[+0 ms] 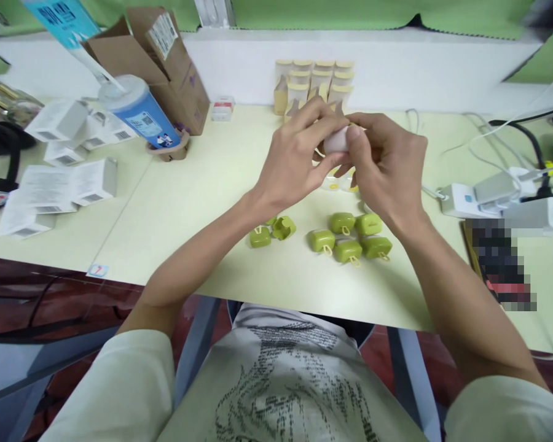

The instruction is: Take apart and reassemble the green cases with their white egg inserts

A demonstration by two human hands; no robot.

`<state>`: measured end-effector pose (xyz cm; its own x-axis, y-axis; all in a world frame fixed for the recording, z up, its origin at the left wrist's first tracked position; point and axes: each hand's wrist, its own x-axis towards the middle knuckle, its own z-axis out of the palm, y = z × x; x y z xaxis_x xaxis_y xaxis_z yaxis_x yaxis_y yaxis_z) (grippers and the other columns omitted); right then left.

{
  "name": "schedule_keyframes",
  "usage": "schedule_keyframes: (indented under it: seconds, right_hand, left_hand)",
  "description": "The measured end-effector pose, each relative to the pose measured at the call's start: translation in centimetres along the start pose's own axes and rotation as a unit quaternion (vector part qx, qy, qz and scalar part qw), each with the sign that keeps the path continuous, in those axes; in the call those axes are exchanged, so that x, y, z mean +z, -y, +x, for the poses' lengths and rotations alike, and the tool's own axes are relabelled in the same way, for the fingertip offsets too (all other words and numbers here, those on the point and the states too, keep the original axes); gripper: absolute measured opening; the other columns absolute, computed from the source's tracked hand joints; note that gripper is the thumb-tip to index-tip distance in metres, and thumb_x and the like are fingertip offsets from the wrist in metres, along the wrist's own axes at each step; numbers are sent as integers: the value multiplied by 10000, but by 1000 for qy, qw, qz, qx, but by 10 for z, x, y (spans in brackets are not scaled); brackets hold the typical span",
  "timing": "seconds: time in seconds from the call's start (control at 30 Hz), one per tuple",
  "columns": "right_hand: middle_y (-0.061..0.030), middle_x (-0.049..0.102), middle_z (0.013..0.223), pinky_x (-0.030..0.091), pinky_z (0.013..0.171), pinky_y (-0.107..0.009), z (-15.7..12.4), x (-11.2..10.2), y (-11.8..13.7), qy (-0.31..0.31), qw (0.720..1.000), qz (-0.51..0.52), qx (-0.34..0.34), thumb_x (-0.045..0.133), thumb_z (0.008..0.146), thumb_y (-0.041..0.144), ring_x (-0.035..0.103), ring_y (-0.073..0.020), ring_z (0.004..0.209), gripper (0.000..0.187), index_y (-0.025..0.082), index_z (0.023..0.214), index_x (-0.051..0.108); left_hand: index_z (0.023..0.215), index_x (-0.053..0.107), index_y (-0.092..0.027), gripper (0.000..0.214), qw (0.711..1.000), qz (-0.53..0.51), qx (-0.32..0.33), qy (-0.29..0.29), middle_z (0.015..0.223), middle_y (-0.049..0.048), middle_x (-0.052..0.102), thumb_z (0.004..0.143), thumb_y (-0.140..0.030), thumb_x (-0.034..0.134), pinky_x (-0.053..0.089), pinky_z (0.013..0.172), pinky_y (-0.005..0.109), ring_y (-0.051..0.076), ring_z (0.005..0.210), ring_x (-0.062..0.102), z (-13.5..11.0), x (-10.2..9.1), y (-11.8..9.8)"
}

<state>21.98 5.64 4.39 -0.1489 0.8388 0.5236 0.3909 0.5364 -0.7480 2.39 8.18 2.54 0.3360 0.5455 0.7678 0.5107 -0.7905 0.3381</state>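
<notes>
Above the table, my left hand (297, 153) and my right hand (389, 162) meet around a small white rounded case (336, 141). Fingers of both hands press on it and hide much of its surface. Below my right hand sit several glossy green cases (349, 250) with pale yellow loops. Nearer my left forearm lies another green case (260, 237), beside a green cover (284, 228) with an open, notched top. Clear pieces with yellow marks (332, 181) lie beneath my hands, partly covered by them.
Open beige boxes (322, 77) stand in rows against the wall. At left are white boxes (50, 184), a blue tub (142, 116) and a brown carton (184, 80). Power strips (493, 193) with cables and a dark pixelated object (498, 261) occupy the right side.
</notes>
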Motion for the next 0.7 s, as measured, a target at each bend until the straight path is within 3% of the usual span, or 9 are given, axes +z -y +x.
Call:
schedule_keyframes:
  seconds: [0.1,0.23,0.47,0.6,0.7]
  right_hand:
    - [-35,835,844,665,846,-419,2,-2,1,28,998,-61,-6,512,1219,649,850,-275,840,469,287,1254,809]
    - [-55,810,813,669,849,-443,4,-3,4,42,996,-74,30,457,1223,697,866,-312,901,535,289,1182,800]
    - [-34,698,672,657,804,-451,9,-6,6,65,991,-113,36,381,1236,668,793,-286,726,582,303,1078,805]
    - [-31,692,684,622,861,-435,12,-12,4,91,986,-142,20,384,1252,606,763,-269,724,547,288,1101,803]
    - [-29,702,699,595,872,-424,11,-14,3,95,984,-150,10,458,1242,523,751,-266,728,435,276,1123,796]
  left_hand:
    - [1282,740,-268,228,1000,16,14,2,1257,111,729,1181,-437,624,703,818,371,247,1096,746,-1,0,0]
    - [1292,688,-270,192,999,32,28,10,1307,123,719,1171,-391,600,688,803,374,265,1137,762,-1,4,2]
    - [1272,675,-273,166,999,32,7,41,1329,141,719,1158,-358,589,669,739,390,293,1138,762,1,7,1]
    - [1302,661,-246,188,997,57,3,57,1395,167,706,1184,-343,551,663,885,437,304,1174,771,0,10,-1]
    - [1325,634,-225,255,995,64,-9,74,1436,189,688,1175,-430,641,633,915,448,319,1167,773,-2,14,-1]
